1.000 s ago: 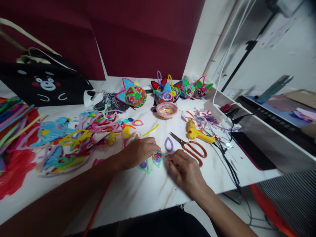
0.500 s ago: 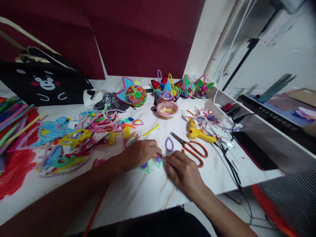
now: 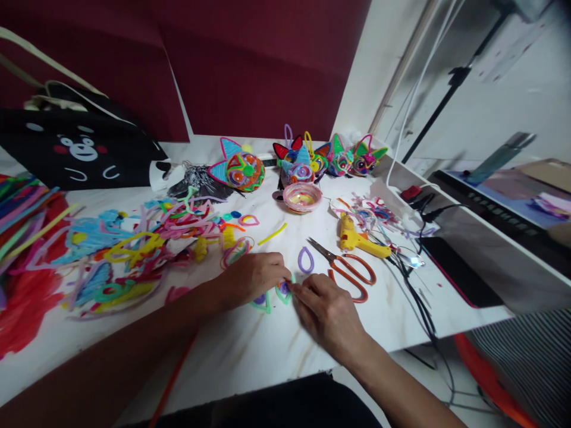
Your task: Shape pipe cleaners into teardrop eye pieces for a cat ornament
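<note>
My left hand (image 3: 261,278) and my right hand (image 3: 328,309) meet at a small green leaf-shaped loop with a purple centre (image 3: 284,292) on the table. The fingers of both are closed on it and cover its upper part. A second green and purple loop (image 3: 262,302) lies just under my left hand. Beyond the fingertips is a purple teardrop loop (image 3: 306,260). Orange-handled scissors (image 3: 343,266) lie beside my right hand, blades partly apart. A yellow strip (image 3: 272,234) is farther back.
Colourful craft pieces (image 3: 147,238) cover the left of the table (image 3: 250,356). A yellow glue gun (image 3: 361,241), cables and a black phone-like slab (image 3: 459,273) are at right. Decorated animal-like heads (image 3: 243,171) and a pink bowl (image 3: 302,198) stand behind. A black bag (image 3: 84,148) is back left.
My right fingertips have shifted slightly left and now cover more of the green loop. My left fingers have moved a little right, closer to them.
</note>
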Tool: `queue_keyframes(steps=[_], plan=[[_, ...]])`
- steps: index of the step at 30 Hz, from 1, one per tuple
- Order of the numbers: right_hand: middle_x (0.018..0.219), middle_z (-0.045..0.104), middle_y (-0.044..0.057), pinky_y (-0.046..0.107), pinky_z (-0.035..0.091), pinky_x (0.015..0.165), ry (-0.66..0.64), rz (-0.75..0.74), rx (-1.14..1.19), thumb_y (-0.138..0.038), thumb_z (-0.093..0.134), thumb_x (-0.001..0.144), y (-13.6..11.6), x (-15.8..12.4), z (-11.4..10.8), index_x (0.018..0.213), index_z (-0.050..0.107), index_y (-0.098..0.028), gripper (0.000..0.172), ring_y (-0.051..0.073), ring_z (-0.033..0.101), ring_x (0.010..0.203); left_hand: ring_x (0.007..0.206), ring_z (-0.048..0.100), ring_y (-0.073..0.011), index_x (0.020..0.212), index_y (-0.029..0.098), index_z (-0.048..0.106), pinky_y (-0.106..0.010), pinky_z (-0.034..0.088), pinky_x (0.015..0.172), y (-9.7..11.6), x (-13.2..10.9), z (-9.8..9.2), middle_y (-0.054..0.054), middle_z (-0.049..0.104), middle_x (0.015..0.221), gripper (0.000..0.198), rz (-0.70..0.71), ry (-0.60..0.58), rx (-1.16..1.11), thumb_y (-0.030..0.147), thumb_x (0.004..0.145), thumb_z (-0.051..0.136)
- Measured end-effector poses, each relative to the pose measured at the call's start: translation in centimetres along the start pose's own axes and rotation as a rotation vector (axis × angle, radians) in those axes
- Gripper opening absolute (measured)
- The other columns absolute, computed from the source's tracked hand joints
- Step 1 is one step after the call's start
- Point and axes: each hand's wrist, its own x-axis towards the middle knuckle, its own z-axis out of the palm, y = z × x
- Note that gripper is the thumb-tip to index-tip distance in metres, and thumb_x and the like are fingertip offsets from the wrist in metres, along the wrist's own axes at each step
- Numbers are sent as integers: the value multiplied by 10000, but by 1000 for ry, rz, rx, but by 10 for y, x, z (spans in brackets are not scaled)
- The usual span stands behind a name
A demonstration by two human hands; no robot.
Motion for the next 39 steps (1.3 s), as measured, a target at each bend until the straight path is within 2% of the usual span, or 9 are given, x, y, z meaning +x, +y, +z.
queue_keyframes(steps=[5,9,12,21,28,39], plan=[[802,597,67,254,406,591,-5,-46,-72,-145,517,944,-1,2,0,1063,696,-155,215,162,544,722,787,606,-130,945,182,709,-210,449,711,2,1,-3,-37,629,895,211,-4,-10,-16,173,947,498],[796,596,70,248,417,587,9,-38,-41,-142,511,945,-2,2,-1,1030,698,-141,205,153,552,707,865,621,-142,998,161,692,-226,456,792,0,1,-8,-48,651,922,233,11,52,-66,168,965,462],[795,600,70,245,426,585,29,-35,-40,-149,495,956,-2,1,-2,1023,697,-144,214,148,553,700,870,623,-143,991,157,693,-227,455,791,-2,1,-11,-50,652,922,237,-17,77,-63,157,959,458],[801,607,68,248,413,589,-11,-59,-84,-147,486,965,-3,3,0,1109,684,-147,245,149,533,714,822,605,-128,1012,186,710,-208,438,741,-2,-1,-8,-34,614,912,264,-31,-7,-1,180,973,449],[792,595,60,263,366,568,7,-83,-134,-146,517,957,-2,2,3,1102,689,-141,225,150,498,693,806,605,-128,989,179,712,-212,437,723,0,0,-10,-37,618,898,246,-10,-16,6,156,961,468],[804,593,53,283,364,570,-29,-93,-209,-141,512,956,-3,2,5,1112,669,-168,222,162,485,711,817,606,-135,945,163,697,-219,450,738,2,0,-9,-42,619,885,234,-30,-15,-52,151,953,463]])
